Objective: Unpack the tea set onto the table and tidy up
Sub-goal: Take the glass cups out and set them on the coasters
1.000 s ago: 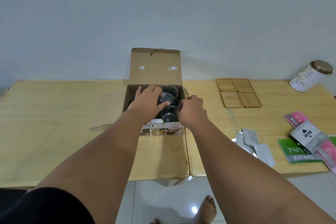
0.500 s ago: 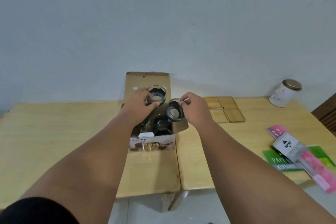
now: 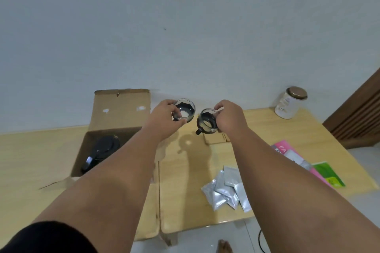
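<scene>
My left hand [image 3: 163, 118] grips a small glass cup with a black holder [image 3: 184, 110] by its rim, held in the air right of the box. My right hand [image 3: 230, 117] grips a second glass cup [image 3: 206, 123], tilted, its black handle pointing down-left. Both cups hang above the table, over the wooden coasters [image 3: 214, 138], which my right hand mostly hides. The open cardboard box [image 3: 121, 109] stands at the left with its lid up. A black-lidded teapot [image 3: 102, 151] lies inside it.
Several silver sachets [image 3: 227, 189] lie on the wooden table [image 3: 185, 170] near its front edge. Pink and green booklets [image 3: 320, 172] sit at the right edge. A white jar with a bronze lid [image 3: 291, 106] stands at the back right. A dark wooden panel rises far right.
Both hands lifted a cup each out of the box and carried them to the right, above the coasters. The camera turned right and tilted.
</scene>
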